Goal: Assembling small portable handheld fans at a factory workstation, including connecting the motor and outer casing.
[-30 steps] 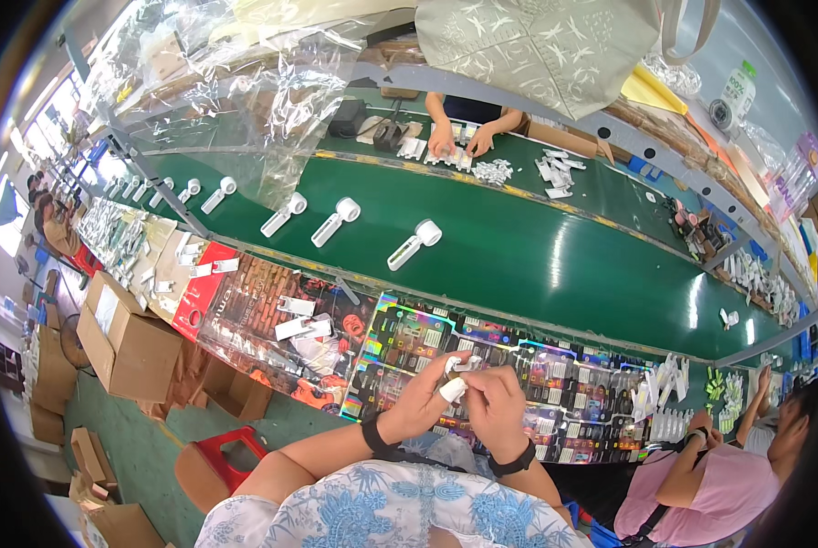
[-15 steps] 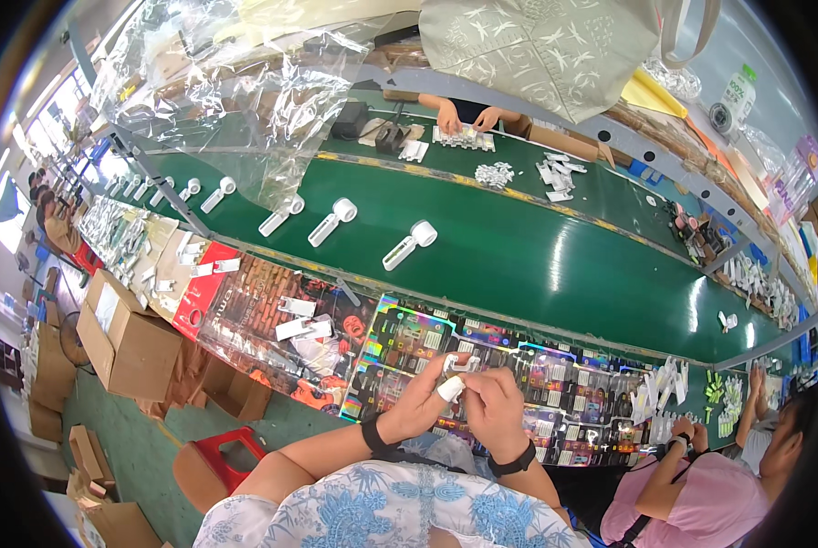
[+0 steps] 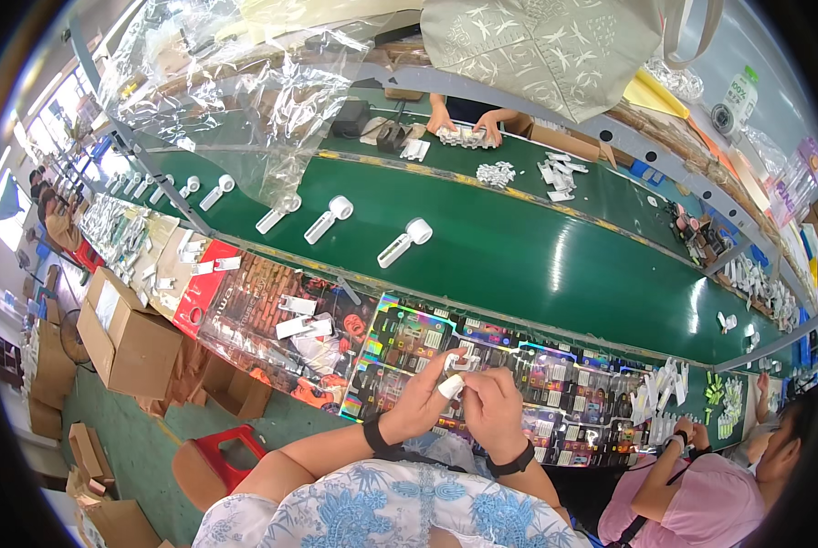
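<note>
Both of my hands meet over the near edge of the workbench. My left hand [image 3: 415, 407] is closed around a small white plastic part [image 3: 455, 363], which shows above its thumb. A second white piece [image 3: 450, 387] sits at the left thumb's tip; I cannot tell whether it is a finger cover or a loose part. My right hand [image 3: 494, 413] has thumb and fingertips pinched together against these white pieces, and whatever lies between the fingertips is hidden. Under the hands the bench is covered by a shiny printed sheet [image 3: 555, 402].
White handheld fans [image 3: 407, 242] lie spaced along the green conveyor belt [image 3: 519, 256]. Several white parts [image 3: 304, 326] rest on the bench to my left, more [image 3: 669, 384] to the right. A cardboard box [image 3: 131, 324] and red stool [image 3: 213, 466] stand left. Co-workers sit across and at right [image 3: 692, 498].
The fans on the belt have shifted slightly to the left. My hands stay nearly in place. Across the belt, the co-worker's hands now grip the sides of the white parts.
</note>
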`<state>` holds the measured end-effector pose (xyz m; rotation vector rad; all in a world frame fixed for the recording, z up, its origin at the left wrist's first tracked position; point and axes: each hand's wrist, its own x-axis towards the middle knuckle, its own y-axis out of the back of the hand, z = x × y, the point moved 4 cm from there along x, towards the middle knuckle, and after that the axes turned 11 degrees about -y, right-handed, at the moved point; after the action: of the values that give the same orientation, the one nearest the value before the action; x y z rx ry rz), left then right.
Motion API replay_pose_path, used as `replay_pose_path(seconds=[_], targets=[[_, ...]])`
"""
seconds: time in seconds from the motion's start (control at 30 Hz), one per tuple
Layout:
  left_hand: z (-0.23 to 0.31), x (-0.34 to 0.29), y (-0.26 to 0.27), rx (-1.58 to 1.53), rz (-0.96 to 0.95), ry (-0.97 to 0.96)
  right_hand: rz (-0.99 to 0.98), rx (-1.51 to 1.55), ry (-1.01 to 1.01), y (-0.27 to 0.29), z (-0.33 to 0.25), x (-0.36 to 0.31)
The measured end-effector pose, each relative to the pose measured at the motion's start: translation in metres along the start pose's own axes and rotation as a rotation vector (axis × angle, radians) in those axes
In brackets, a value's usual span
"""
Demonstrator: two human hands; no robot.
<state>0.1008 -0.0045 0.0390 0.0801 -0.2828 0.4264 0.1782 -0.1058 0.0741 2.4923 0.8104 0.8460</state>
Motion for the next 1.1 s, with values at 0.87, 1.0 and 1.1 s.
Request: replay_pose_path(seconds=[0.87, 1.0, 1.1], targets=[[-0.0055, 0.0009, 0.0025, -0.105, 0.011, -0.030, -0.017, 0.010, -0.001, -0.0029, 0.0030, 0.0013], [-0.0070, 0.0005, 0.0031, -0.037, 0.018, -0.078, -0.024, -0.015, 0.008, -0.0027, 0.0004, 0.0021], [-0.0058, 0.0004, 0.0041, 0.050, 0.011, -0.104, -0.019, -0.011, 0.004, -0.0031, -0.0002, 0.0016]])
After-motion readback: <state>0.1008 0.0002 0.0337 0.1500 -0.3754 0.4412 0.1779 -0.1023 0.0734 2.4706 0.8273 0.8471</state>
